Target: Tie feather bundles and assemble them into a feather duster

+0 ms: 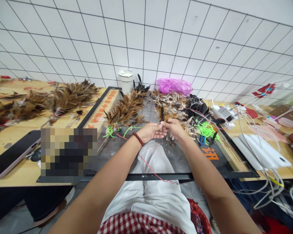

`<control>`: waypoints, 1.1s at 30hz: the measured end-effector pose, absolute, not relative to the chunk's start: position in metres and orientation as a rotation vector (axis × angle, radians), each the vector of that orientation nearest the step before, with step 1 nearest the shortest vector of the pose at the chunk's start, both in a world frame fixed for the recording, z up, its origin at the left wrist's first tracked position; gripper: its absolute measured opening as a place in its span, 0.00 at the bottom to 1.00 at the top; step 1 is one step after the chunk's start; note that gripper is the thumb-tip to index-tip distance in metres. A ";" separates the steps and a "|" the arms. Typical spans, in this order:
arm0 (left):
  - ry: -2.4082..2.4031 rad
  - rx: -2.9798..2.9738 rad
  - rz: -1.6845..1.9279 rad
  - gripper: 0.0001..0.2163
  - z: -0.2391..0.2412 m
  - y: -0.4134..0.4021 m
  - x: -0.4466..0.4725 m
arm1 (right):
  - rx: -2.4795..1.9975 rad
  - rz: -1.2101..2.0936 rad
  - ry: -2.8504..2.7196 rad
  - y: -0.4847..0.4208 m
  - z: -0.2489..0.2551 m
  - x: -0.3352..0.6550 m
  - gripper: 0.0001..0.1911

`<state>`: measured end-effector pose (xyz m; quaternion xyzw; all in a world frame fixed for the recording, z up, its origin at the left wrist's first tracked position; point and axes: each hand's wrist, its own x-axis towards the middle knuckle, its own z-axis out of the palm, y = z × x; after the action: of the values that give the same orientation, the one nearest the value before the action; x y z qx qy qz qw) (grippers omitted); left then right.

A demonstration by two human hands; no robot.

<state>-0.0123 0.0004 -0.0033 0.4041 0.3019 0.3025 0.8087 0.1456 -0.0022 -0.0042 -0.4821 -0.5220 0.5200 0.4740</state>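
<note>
Our two hands meet in front of us: the fingers of our left hand (152,131) and our right hand (175,127) come together at the lower end of one dark feather (162,113), which points to twelve o'clock. The thumbs are closed in near each other, while the other left fingers lie rather straight; which hand grips the feather, we cannot tell. On our left wrist we wear a beaded bracelet (138,139), and a red thread (150,166) passes below this wrist toward six o'clock, over the front edge of the framed glass panel (223,164).

Just beyond the fingers, from twelve to one o'clock, we have a mixed feather pile (174,105), with a pink plastic bag (174,86) behind it. At ten o'clock lies a brown feather bundle (125,109), and at eleven stands a lidded white cup (125,80). At two o'clock we see black feathers (197,105); at three, bright green strings (206,131). Farther out, on the wooden counter (5,138), a phone (16,154) lies at eight o'clock and white flat devices (262,151) lie at four.
</note>
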 end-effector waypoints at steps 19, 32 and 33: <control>0.834 0.776 1.584 0.09 0.000 0.015 -0.013 | -1.503 0.127 -2.091 0.000 0.009 0.147 0.11; 0.968 0.751 1.682 0.10 -0.006 0.022 -0.015 | -1.887 0.127 -2.385 0.031 0.024 0.098 0.09; 0.965 0.732 1.662 0.10 -0.006 0.021 -0.014 | -1.865 0.204 -2.251 0.029 0.023 0.104 0.08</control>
<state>-0.0141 0.0211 -0.0057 0.3048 0.4020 0.6920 0.5163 0.1039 0.0293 0.0229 -0.6330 -0.7638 0.0694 0.1054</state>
